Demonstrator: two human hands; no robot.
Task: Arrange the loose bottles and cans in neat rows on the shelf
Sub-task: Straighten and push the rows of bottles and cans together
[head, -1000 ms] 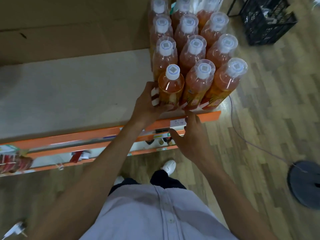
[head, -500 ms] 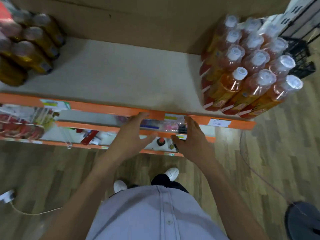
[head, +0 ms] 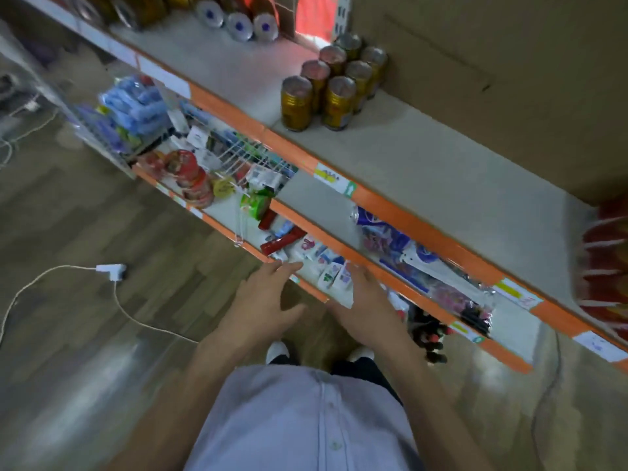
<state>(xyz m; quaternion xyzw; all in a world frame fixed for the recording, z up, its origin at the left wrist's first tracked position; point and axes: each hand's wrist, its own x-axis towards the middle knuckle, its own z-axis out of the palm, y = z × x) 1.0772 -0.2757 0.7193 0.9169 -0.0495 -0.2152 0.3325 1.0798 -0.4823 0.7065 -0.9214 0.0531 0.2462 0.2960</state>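
We've swung left, so the bottle pack (head: 608, 266) sits far right of our left hand (head: 268, 297) and right hand (head: 367, 300) (both empty, loose, apart), gold cans (head: 338, 103) beyond them already rowed, guessing mostly done.

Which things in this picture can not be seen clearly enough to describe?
Head view, orange bottle pack: cut off by the right edge, count unknown.
Head view, silver-topped cans: cut by the top edge.
Head view, price label: motion blur, text unreadable.
Head view, dark bottles: mostly hidden under the shelf above.
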